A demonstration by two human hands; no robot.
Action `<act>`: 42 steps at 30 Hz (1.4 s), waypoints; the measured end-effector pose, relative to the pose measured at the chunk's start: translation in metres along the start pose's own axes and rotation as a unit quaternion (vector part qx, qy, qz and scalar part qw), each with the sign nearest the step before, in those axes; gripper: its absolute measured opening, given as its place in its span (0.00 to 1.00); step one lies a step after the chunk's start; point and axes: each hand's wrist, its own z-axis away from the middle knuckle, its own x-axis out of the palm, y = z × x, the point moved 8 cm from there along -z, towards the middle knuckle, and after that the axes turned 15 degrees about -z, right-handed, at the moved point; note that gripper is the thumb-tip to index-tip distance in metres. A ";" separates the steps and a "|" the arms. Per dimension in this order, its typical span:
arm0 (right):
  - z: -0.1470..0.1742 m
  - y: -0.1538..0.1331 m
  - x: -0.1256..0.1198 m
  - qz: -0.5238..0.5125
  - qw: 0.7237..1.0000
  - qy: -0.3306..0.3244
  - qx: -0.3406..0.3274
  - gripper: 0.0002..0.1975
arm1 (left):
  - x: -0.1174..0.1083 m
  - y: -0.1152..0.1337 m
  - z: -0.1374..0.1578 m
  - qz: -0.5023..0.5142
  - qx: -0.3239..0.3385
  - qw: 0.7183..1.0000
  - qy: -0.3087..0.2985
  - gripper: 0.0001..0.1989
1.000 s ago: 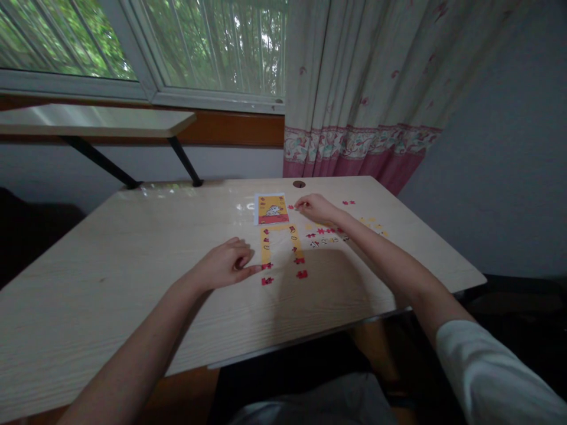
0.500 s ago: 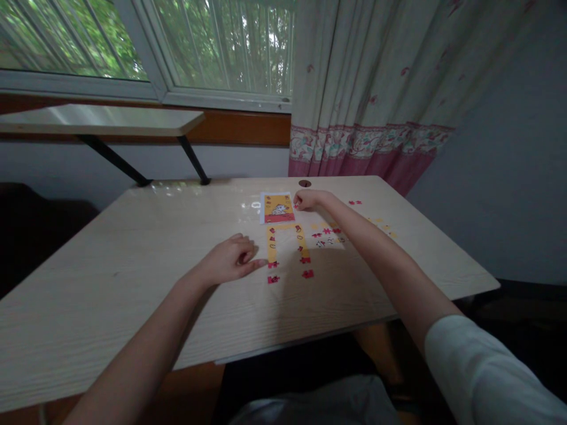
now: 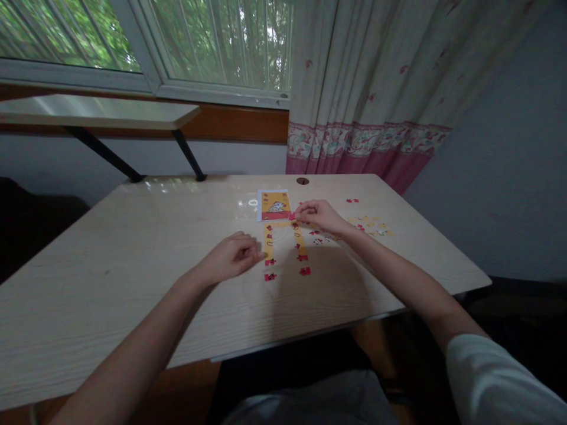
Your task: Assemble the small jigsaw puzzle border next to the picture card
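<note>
My right hand [image 3: 319, 215] pinches a red jigsaw puzzle piece [image 3: 292, 216] between thumb and fingertips, just at the lower right corner of the picture card [image 3: 274, 206]. The card has a yellow and red picture with a white animal. My left hand [image 3: 234, 255] rests on the table with fingers loosely curled, apart from the thumb, and nothing in it. Its tips reach the left column of joined yellow pieces [image 3: 269, 249]. A right column [image 3: 303, 245] and a top row form a partial frame. Below them lie a red piece [image 3: 270, 276] at left and another red piece [image 3: 305, 271] at right.
Loose yellow pieces [image 3: 374, 224] lie right of my right hand, with several white and red ones nearer. Two red pieces [image 3: 352, 200] lie farther back. A raised shelf [image 3: 101, 112] stands at the back left, and a curtain [image 3: 354, 141] hangs behind the table [image 3: 177, 218].
My right hand has come nearer from the card's right side, and the red piece now shows clearly in its fingers. My left hand stays by the left column, its thumb drawn in slightly.
</note>
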 end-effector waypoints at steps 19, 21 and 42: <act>0.048 0.016 0.068 -0.062 0.997 -0.018 -0.036 0.17 | 0.024 -0.002 -0.001 0.259 -0.188 0.946 0.055 0.12; 0.051 0.010 0.068 -0.003 0.997 -0.028 -0.076 0.15 | 0.025 -0.004 0.000 0.256 -0.189 0.946 0.053 0.11; 0.072 -0.018 0.084 0.259 0.933 -0.041 -0.248 0.06 | 0.012 0.000 0.002 0.115 -0.095 0.989 -0.020 0.13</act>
